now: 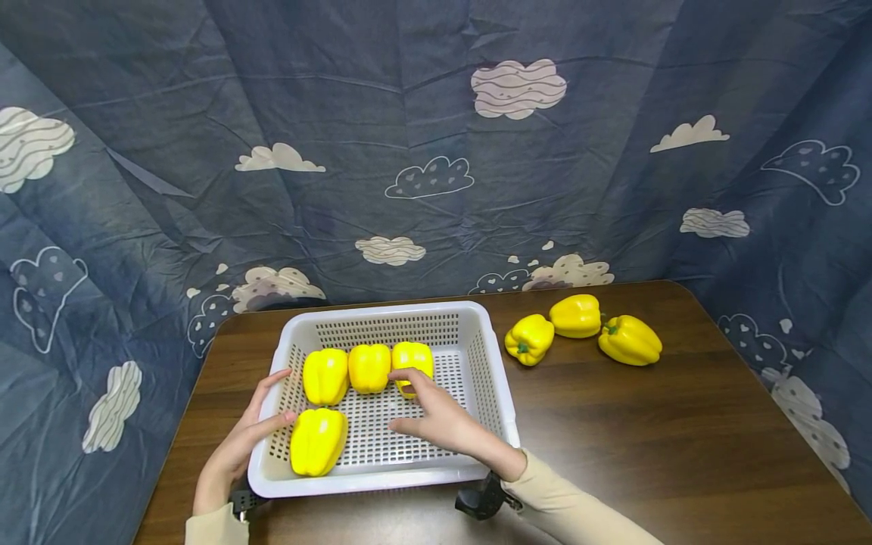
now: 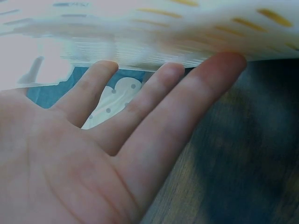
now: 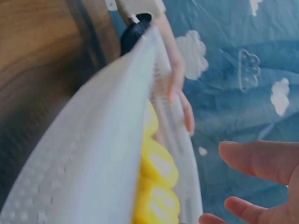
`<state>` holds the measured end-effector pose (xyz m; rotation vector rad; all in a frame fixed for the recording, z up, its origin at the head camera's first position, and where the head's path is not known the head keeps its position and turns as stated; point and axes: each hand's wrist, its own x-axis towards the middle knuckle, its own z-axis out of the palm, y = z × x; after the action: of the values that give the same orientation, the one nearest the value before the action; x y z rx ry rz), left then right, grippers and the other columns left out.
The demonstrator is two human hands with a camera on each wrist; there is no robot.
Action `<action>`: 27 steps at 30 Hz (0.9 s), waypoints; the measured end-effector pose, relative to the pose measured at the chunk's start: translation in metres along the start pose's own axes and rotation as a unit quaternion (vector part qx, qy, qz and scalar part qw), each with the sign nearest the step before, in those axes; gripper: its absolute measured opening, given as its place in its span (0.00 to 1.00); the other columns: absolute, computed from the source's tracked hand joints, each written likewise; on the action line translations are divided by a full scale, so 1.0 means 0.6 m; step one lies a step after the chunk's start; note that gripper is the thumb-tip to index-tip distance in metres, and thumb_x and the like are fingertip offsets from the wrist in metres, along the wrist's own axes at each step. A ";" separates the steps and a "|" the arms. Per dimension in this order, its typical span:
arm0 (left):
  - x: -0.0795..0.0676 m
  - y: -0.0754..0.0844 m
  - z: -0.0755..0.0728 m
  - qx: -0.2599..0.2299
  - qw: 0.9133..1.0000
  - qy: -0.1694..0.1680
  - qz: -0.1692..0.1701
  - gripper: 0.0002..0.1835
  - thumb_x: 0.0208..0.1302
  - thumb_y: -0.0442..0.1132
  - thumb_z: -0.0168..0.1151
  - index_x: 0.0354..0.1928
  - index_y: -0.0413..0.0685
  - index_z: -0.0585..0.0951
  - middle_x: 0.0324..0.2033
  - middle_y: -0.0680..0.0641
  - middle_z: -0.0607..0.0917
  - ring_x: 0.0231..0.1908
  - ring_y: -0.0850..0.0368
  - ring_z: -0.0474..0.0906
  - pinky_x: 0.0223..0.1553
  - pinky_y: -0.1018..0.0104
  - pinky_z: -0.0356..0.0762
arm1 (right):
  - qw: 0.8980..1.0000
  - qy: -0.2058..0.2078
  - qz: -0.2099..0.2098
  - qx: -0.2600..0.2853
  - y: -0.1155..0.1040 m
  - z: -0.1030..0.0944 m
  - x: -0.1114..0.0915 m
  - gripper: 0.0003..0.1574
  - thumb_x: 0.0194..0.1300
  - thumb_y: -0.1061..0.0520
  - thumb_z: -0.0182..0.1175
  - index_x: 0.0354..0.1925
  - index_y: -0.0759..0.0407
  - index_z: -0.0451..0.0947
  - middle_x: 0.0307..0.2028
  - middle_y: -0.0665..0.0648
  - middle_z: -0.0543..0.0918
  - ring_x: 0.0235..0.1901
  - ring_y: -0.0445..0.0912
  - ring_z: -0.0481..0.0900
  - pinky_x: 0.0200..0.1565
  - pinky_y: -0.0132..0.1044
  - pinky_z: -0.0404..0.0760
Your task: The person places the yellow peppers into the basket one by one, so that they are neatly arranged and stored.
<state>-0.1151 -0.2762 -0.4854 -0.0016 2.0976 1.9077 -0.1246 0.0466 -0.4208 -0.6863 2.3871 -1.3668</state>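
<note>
A white perforated plastic basket (image 1: 381, 480) holds several yellow bell peppers. Three of them, such as the middle pepper (image 1: 370, 369), line up along the back; one pepper (image 1: 318, 442) lies at the front left. My left hand (image 1: 238, 446) holds the basket's left rim, thumb and a finger over the edge; in the left wrist view the other fingers (image 2: 154, 126) extend against its outside. Over the basket's right half, my right hand (image 1: 443, 416) has its thumb and fingers spread apart with nothing between them. Its fingertips partly cover the rightmost back pepper (image 1: 412, 354).
To the basket's right on the brown wooden table (image 1: 613, 439) lie three more yellow bell peppers: a left one (image 1: 530, 338), a back one (image 1: 576, 316) and a right one (image 1: 630, 341). A dark blue curtain (image 1: 409, 98) with cloud prints hangs behind the table.
</note>
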 end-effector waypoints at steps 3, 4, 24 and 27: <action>0.000 -0.001 0.000 -0.001 1.000 0.000 0.001 0.37 0.65 0.37 0.53 0.71 0.58 0.47 0.70 0.35 0.44 0.60 0.29 0.58 0.47 0.40 0.75 | 1.000 0.017 0.002 0.026 0.007 -0.018 -0.009 0.38 0.58 0.59 0.66 0.64 0.62 0.63 0.63 0.64 0.68 0.59 0.61 0.70 0.57 0.56 0.69; 0.000 -0.001 0.000 -0.001 1.000 0.000 0.002 0.37 0.65 0.37 0.53 0.71 0.58 0.47 0.70 0.35 0.44 0.60 0.30 0.58 0.47 0.40 0.75 | 0.999 0.023 0.001 0.033 0.010 -0.024 -0.012 0.38 0.58 0.59 0.65 0.64 0.62 0.63 0.63 0.64 0.67 0.59 0.61 0.69 0.58 0.55 0.69; -0.001 0.001 0.000 -0.004 1.000 0.000 0.001 0.37 0.65 0.37 0.53 0.71 0.59 0.47 0.70 0.35 0.45 0.59 0.32 0.61 0.46 0.41 0.76 | 0.983 0.139 0.027 0.115 0.056 -0.145 -0.064 0.35 0.61 0.66 0.62 0.64 0.67 0.61 0.64 0.67 0.64 0.63 0.60 0.65 0.63 0.51 0.63; 0.000 0.001 0.000 -0.006 1.000 0.000 0.001 0.37 0.65 0.37 0.53 0.71 0.59 0.48 0.70 0.34 0.46 0.59 0.31 0.61 0.46 0.41 0.76 | 0.980 0.157 0.034 0.115 0.068 -0.162 -0.070 0.36 0.60 0.66 0.63 0.63 0.67 0.61 0.64 0.67 0.64 0.63 0.62 0.64 0.63 0.51 0.62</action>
<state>-0.1151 -0.2764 -0.4847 -0.0009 2.0874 1.9202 -0.1464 0.1570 -0.4062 -0.3432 2.3962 -1.7991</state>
